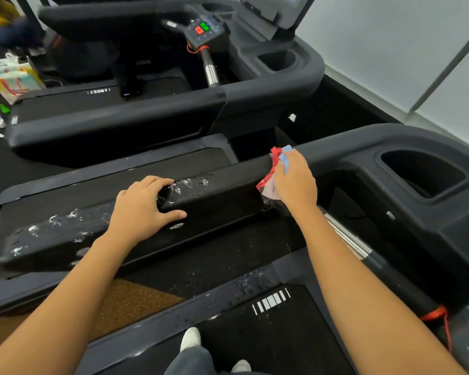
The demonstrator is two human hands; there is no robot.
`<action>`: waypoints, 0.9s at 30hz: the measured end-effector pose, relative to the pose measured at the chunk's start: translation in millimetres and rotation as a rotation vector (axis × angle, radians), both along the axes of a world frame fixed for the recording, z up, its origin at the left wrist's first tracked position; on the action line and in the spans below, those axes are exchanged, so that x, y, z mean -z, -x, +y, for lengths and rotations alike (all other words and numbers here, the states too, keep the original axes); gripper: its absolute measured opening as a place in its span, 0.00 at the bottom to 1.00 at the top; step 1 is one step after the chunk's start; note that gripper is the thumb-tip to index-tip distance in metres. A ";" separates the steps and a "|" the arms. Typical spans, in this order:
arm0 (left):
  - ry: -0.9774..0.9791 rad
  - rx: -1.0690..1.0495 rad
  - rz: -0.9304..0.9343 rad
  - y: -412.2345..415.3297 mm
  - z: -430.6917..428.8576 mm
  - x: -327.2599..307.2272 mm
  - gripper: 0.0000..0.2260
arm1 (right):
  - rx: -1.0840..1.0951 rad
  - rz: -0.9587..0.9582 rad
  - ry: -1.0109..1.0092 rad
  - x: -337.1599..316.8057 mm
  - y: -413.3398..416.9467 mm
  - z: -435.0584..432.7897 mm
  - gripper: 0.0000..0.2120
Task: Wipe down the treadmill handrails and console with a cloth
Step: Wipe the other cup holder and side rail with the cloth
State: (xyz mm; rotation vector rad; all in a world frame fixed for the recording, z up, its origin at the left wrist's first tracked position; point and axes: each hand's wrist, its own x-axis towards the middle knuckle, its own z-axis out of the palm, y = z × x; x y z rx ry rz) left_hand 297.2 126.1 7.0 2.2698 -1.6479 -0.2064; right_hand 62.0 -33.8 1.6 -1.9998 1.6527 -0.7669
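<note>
Now, in your head view, your left hand (144,204) grips the handrail (222,193), fingers curled over its top and thumb on the near face, right beside white wet streaks (182,185). Further along the same rail, your right hand (295,182) holds the red, white and blue cloth (275,169) against it, fingers curved over the cloth, near the console (363,158).
</note>
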 end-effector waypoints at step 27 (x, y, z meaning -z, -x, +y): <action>0.049 0.007 -0.010 -3.4 -0.1 4.3 0.31 | -0.332 0.055 -0.004 -7.7 -81.8 95.2 0.20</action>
